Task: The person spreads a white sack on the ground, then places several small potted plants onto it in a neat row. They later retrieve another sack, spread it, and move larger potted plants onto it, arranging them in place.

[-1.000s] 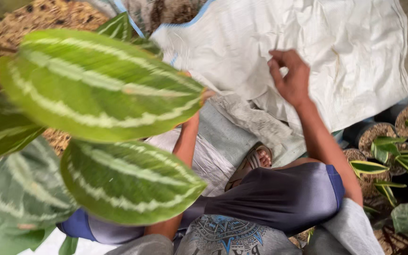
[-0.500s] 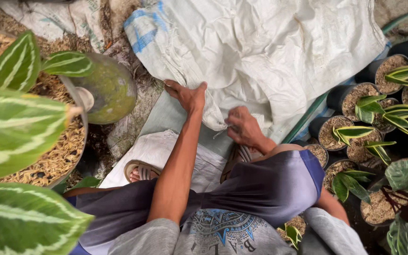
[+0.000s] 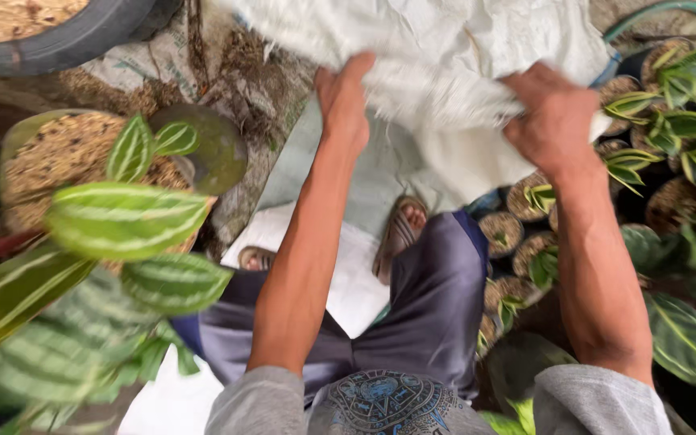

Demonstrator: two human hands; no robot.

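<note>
Bare dirt ground (image 3: pixel 219 72) with flat white sacking (image 3: pixel 348 274), small potted plants (image 3: pixel 525 242) and a black tub (image 3: pixel 66 36).

Only one view is given, taken from a camera worn on the head and directed steeply downward. The person's own forearms, knees and sandalled feet are seen from above, close to the lens. The white sack (image 3: pixel 445 48) is met at the upper edge, striped leaves (image 3: pixel 122 217) at the left, small potted plants (image 3: pixel 670 121) at the right.
</note>
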